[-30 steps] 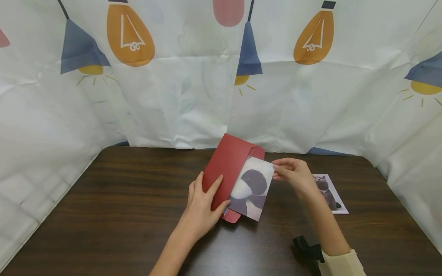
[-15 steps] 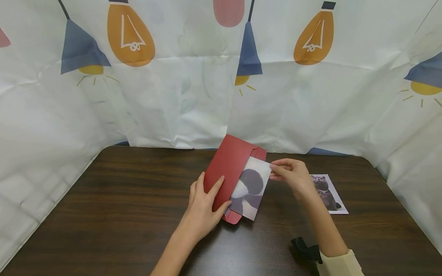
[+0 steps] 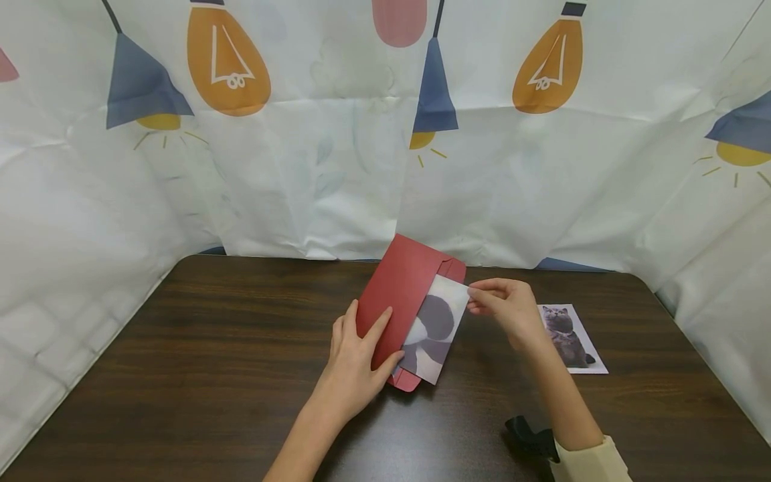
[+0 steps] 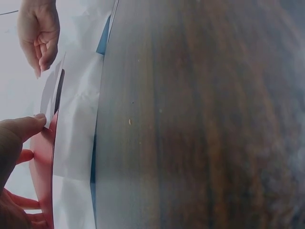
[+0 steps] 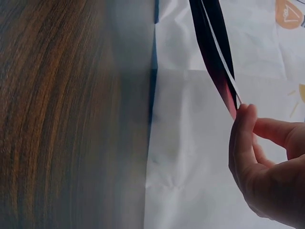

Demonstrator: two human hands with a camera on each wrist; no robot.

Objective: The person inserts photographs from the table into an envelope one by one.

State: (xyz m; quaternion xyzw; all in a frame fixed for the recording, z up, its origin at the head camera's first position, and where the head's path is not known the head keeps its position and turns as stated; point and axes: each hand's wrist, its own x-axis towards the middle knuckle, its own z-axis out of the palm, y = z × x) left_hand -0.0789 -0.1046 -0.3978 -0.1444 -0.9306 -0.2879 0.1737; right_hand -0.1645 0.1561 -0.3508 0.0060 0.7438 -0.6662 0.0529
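My left hand holds a red envelope at a slant, its thumb by the mouth and other fingers spread over the front and left side. A photo card with a grey-and-white picture is partly inside the envelope, its right part sticking out. At the card's upper right corner, my right hand pinches it between thumb and fingers. In the right wrist view the card's white edge runs into the envelope's dark opening, up to the fingertips. The left wrist view shows the envelope edge-on, above the table.
Another photo card, with a grey cat on it, lies on the dark wooden table to the right, beyond the right forearm. A black device sits at the right wrist. A white printed curtain stands behind the table.
My right hand has moved left and pushed the photo card deeper into the envelope, so less of it sticks out. The envelope and left hand have shifted very slightly right.
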